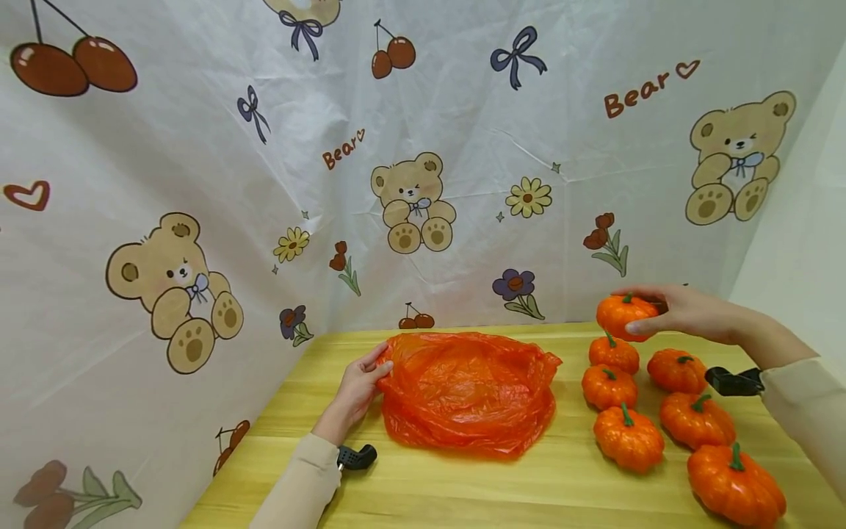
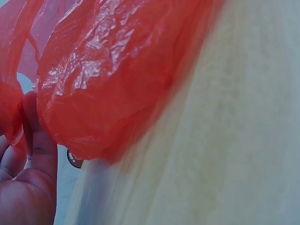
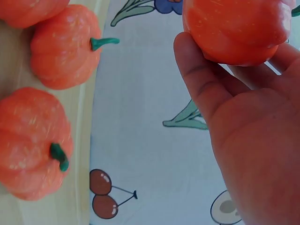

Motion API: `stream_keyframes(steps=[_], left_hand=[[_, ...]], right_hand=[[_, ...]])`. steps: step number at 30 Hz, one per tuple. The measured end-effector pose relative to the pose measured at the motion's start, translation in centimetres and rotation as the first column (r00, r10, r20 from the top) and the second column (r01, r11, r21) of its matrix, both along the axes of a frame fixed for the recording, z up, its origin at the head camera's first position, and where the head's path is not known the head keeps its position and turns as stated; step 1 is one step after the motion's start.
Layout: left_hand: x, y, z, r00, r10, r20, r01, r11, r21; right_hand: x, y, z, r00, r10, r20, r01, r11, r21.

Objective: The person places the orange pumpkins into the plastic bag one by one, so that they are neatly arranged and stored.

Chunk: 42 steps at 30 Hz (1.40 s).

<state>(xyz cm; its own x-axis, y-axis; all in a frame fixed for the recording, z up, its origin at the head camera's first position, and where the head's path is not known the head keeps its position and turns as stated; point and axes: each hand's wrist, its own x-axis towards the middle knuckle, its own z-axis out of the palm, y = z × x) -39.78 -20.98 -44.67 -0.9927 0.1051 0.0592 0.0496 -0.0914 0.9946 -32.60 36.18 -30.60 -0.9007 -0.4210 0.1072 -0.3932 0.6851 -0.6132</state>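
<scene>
- R hand [image 1: 687,312]: fingers curled round a small toy pumpkin [image 1: 624,314], lifted above the other pumpkins [image 1: 628,438] at table [image 1: 463,492] right.
- L hand [image 1: 360,389]: fingers pinch orange plastic bag [image 1: 469,397] rim, mid-table.
- Step: bagging pumpkins, probably; next needs bag mouth held open, pumpkin carried over.
</scene>
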Motion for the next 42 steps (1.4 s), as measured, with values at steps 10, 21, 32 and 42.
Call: stream_keyframes(steps=[10,21,32,42], left_hand=[[-0.2,0.2,-0.1,1.0,-0.005,0.002,0.005,1.0,0.011],[-0.3,0.6,0.2,1.0,-0.016,-0.01,0.016,1.0,0.016],[-0.2,0.6,0.0,1.0,-0.025,-0.003,0.025,0.999,0.022],[-0.1,0.1,-0.3,1.0,-0.02,0.0,0.02,0.999,0.028]], right_hand=[[-1.8,-3.1,0.5,0.995,0.071,0.069,-0.067,0.996,-0.062],[-4.4,-6.7,0.7,0.993,0.081,0.084,-0.076,0.995,-0.072],[-5.7,-9.9,-0.3,0.986,0.122,0.114,-0.106,0.984,-0.142],[-6.3,-13.6,-0.3,0.982,0.149,0.112,-0.131,0.98,-0.153]])
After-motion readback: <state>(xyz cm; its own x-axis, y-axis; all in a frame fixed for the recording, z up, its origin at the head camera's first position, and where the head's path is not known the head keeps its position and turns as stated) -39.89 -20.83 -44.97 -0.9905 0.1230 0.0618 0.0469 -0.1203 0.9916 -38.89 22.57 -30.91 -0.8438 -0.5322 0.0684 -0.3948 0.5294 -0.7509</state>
